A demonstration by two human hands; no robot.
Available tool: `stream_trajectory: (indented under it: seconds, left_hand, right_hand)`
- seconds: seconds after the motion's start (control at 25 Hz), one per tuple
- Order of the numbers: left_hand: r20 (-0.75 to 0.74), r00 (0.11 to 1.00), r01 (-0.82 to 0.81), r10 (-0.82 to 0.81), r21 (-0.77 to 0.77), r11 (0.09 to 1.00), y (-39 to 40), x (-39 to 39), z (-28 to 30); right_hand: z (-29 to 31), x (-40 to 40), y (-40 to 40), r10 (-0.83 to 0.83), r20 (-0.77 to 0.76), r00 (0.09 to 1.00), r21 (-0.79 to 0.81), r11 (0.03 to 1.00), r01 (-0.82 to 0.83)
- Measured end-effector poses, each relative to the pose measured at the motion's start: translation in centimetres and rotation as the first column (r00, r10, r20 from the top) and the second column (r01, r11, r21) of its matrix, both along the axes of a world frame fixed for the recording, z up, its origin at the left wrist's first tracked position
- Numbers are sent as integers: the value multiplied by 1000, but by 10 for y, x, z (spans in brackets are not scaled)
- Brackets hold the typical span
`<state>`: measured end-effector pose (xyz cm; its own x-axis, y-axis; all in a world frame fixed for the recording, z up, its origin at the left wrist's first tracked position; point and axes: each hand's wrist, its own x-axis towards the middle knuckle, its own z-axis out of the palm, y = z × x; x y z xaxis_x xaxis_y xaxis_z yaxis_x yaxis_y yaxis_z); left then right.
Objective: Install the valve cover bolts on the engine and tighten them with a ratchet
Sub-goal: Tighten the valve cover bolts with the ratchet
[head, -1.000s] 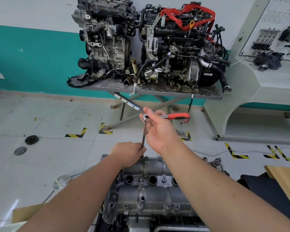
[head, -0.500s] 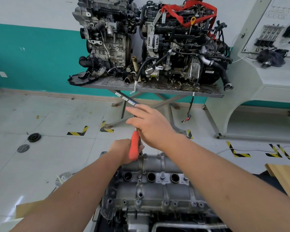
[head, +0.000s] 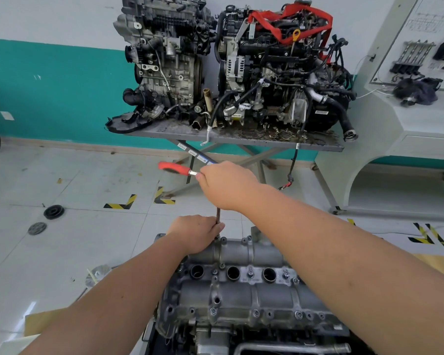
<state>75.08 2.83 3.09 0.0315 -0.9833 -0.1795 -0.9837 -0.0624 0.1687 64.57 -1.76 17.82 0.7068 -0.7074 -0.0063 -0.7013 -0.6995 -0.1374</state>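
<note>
Engine [head: 241, 298]: cast grey metal, ribbed valve cover with three round dark wells, near centre.

Ratchet [head: 176, 168]: glossy red grip, chrome neck; long axis level, handle pointing left. Half a second ago it hung downward toward the cover.

Extension [head: 218, 216]: thin dull rod, upright, running from the ratchet head down to the cover's far left corner.

Right hand [head: 227, 184]: fingers curled over the ratchet head.

Left hand [head: 194, 233]: fingers pinching the extension's lower end, unchanged.

Far: two engines on a steel table [head: 241, 140].
</note>
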Motion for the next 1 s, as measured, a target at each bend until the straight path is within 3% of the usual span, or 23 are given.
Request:
stream_trajectory:
  seconds: [0.08,0.16,0.2,0.24,0.32,0.36,0.44,0.6,0.68,0.76,0.84,0.88,0.92,0.96,1.0]
  left_hand:
    - [-4,1000,6,-6,-4,1000,-1,-1,0]
    - [-6,1000,18,-18,-16,1000,-1,-1,-1]
    - [2,1000,22,-22,-23,999,-1,-1,-1]
    - [9,1000,26,-26,-25,999,-1,0,-2]
    - [15,999,39,-38,-26,999,-2,1,-3]
    - [24,999,40,-39,-27,999,-2,0,-3]
    - [24,999,31,-30,-25,999,-3,1,-3]
    - [10,1000,-10,10,-3,1000,-3,2,-3]
    - [15,1000,-13,13,-15,1000,-3,1,-1]
    - [26,999,-24,24,-5,1000,-2,-4,2]
    - [-50,993,-101,104,48,994,-1,-6,3]
    - [-213,953,-199,215,95,975,-1,-3,2]
    - [-454,821,-316,346,143,938,-1,0,-2]
    - [-625,650,-406,432,195,893,-1,-2,1]
    - [-699,568,-435,435,193,879,-1,-2,1]
  right_hand:
    - [1,1,-1,-174,166,971,317,941,114]
    - [0,-3,-1,-460,329,825,727,681,90]
    - [-2,-5,2,-588,368,720,845,535,5]
    - [-6,-6,5,-698,396,597,902,418,-109]
    - [-19,-5,11,-870,402,286,885,289,-365]
    - [-24,-4,13,-921,365,137,845,266,-463]
    - [-32,-4,15,-942,334,-3,781,279,-558]
    - [-46,-9,25,-870,491,37,799,433,-417]
    - [-58,-9,31,-776,622,106,772,586,-246]
    - [-68,-10,37,-524,817,239,558,823,-105]
    - [-73,-13,35,-280,898,339,331,938,-105]
    - [-75,-16,31,-121,895,429,179,979,-97]
    - [-77,-20,27,95,836,541,-56,995,-88]
    - [-77,-23,23,294,678,673,-301,947,-111]
    - [-74,-25,20,387,521,761,-443,884,-147]
